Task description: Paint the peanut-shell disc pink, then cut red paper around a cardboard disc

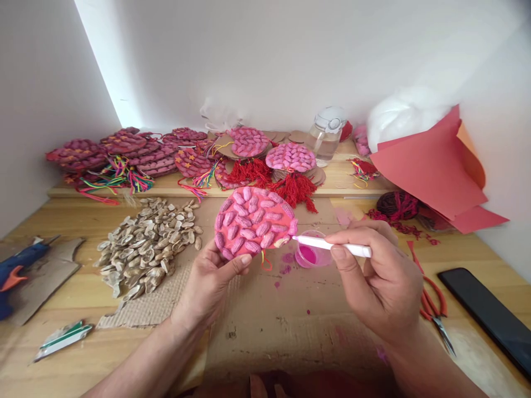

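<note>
My left hand (219,276) grips the lower left edge of a round red disc (253,218) covered with pink-painted peanut shells, thumb in front. One shell at its lower right edge is still partly pale, and a small yellow and red cord loop hangs below. My right hand (373,271) pinches a white pen-like paint applicator (340,243), its tip against or very near the shells at the disc's right edge. Behind the applicator stands a clear plastic cup (307,260) of magenta paint, partly hidden.
Bare peanut shells (145,243) are heaped at left, near a blue glue gun (25,265). Finished tasselled discs (161,155) line the back shelf beside a water bottle (327,135). Red paper (431,166), scissors (433,304) and a black phone (485,315) lie at right.
</note>
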Demonstrator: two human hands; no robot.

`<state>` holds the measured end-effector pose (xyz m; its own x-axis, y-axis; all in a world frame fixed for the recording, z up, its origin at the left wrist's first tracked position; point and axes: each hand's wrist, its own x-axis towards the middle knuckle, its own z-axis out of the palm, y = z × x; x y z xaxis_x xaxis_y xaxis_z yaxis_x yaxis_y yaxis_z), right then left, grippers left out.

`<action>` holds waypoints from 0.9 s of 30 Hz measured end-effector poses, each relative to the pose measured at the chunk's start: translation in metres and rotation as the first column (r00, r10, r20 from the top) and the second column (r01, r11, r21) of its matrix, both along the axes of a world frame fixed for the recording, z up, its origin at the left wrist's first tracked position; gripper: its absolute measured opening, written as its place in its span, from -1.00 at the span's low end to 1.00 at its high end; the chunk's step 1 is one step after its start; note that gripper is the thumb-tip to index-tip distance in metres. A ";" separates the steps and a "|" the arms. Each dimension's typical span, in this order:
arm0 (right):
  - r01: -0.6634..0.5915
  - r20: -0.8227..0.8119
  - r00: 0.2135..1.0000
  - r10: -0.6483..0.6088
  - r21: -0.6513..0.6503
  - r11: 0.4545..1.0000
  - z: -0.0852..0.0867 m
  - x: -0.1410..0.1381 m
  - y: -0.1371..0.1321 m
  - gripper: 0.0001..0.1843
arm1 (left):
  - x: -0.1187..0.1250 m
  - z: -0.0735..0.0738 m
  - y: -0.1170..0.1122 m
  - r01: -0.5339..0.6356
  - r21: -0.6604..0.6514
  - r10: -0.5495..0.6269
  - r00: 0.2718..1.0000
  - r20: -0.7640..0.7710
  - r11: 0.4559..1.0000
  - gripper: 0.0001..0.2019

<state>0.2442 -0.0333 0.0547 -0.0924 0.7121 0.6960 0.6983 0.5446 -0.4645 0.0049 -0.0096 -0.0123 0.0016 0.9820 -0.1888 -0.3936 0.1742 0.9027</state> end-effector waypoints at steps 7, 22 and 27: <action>-0.076 0.035 0.996 0.076 0.008 0.997 -0.001 -0.002 0.000 -0.82 | 0.000 0.008 -0.003 0.004 -0.038 -0.004 1.000 -0.002 0.999 -0.55; -0.042 0.123 0.992 0.037 0.035 0.999 -0.005 -0.008 -0.002 -0.79 | 0.002 0.009 -0.009 -0.051 0.163 0.077 0.984 -0.159 0.985 -0.50; -0.068 0.122 0.991 0.064 0.033 0.997 -0.006 -0.011 -0.004 -0.78 | 0.004 0.008 -0.010 -0.051 0.196 0.091 0.976 -0.198 0.979 -0.50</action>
